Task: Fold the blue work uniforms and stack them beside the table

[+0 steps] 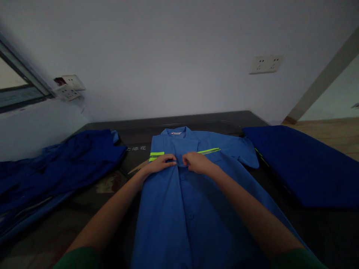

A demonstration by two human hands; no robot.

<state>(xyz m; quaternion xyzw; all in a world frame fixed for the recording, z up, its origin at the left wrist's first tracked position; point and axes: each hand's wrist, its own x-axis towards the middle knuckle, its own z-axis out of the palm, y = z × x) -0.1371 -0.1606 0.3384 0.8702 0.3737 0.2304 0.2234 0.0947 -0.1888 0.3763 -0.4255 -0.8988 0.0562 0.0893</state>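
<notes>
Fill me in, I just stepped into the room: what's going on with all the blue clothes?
A person has a light blue work shirt spread face up on a dark table. The left hand and right hand meet at the chest, pinching the front placket just below the collar, near the yellow-green stripes. A crumpled dark blue garment lies to the left; a flat dark blue one lies to the right.

Crumpled dark blue garments (56, 168) left, folded blue stack (305, 164) right — wall sockets (266, 64) above, on a dark table (179, 121).
</notes>
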